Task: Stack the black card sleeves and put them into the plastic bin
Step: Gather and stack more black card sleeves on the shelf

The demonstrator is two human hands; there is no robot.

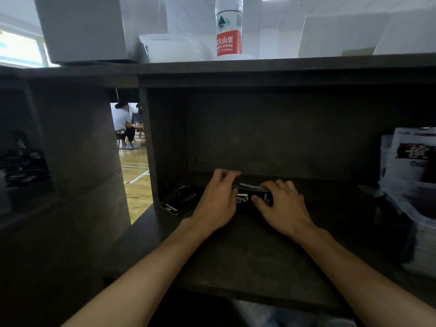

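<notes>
**Desk:** What is at the centre of the frame?

**Photographer:** A person's left hand [218, 199] and right hand [282, 204] close from either side on a stack of black card sleeves [250, 197], fingers curled round its ends, right thumb pressed on the front face. The stack stands on edge on the dark desk [236, 256], at the back of the recess.

**Desk:** Any sleeves outside the stack?

**Photographer:** A few loose black sleeves [179, 201] lie flat just left of the left hand, near the recess wall.

**Desk:** And the bin?

**Photographer:** A clear plastic bin [408, 201] sits at the right edge of the frame, well apart from the hands, printed packets inside it.

**Desk:** The top of the frame?

**Photographer:** A red-labelled water bottle [228, 31] stands on the shelf [306, 67] above, beside a white box [82, 27] at upper left.
</notes>
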